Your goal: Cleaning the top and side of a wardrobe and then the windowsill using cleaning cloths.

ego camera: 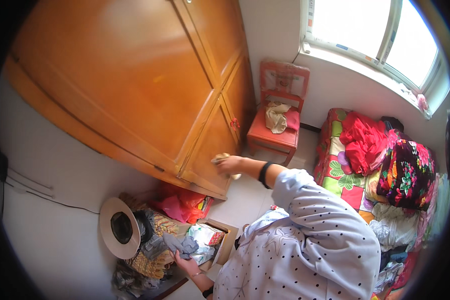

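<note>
Against the lower door of an orange-brown wooden wardrobe (pixel 135 75), or just before it, my right hand (pixel 228 165) is closed on a beige cloth (pixel 222 156); folds of it show on both sides of the fingers. The exact contact with the door cannot be told. Lower down, my left hand (pixel 186 263) holds a crumpled grey cloth (pixel 187 245) between thumb and fingers, above a straw-coloured woven item (pixel 150 264) and beside an open cardboard box (pixel 227 243). The box contains plastic packages (pixel 204 236). Red ribbon (pixel 234 123) hangs at the wardrobe doors.
A white wide-brimmed hat (pixel 133 243) leans by the wall, near red plastic bags (pixel 189 206). A red chair (pixel 273 131) bears cloths (pixel 277 117). To the right, a colourful patterned bed cover (pixel 335 165) carries piled clothes and a black floral bundle (pixel 409 172), below a window (pixel 360 30).
</note>
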